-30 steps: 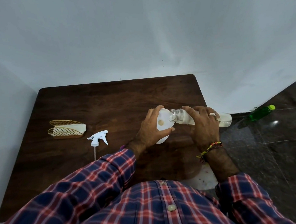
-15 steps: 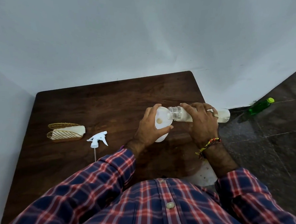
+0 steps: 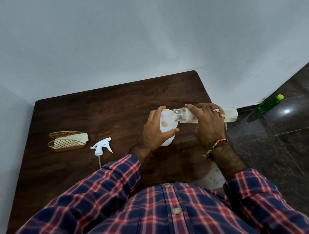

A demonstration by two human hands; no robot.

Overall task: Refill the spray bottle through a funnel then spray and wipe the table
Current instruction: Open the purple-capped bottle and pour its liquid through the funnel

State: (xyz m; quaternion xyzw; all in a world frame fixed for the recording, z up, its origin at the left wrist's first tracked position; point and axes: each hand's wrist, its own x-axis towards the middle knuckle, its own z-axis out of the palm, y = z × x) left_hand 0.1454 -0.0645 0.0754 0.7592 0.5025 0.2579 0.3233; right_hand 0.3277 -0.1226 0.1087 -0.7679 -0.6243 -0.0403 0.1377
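A white funnel (image 3: 168,120) sits in the mouth of a white spray bottle (image 3: 166,142) standing on the dark wooden table (image 3: 95,117). My left hand (image 3: 153,133) is wrapped around the funnel and the bottle's top. My right hand (image 3: 208,123) holds a clear refill bottle (image 3: 184,115) lying nearly level, its open mouth over the funnel's right rim. Pale liquid rests along the clear bottle's lower side. The white trigger sprayer head (image 3: 101,147) with its dip tube lies on the table to the left.
A gold wire holder with a folded white cloth (image 3: 68,142) rests at the table's left. A green bottle with a yellow-green cap (image 3: 269,103) lies on the dark tiled floor by the wall on the right. Grey walls close the table's far and left sides.
The view has shifted a little, so everything sits slightly higher in frame. Both hands keep the same hold, with the clear bottle still tipped over the funnel.
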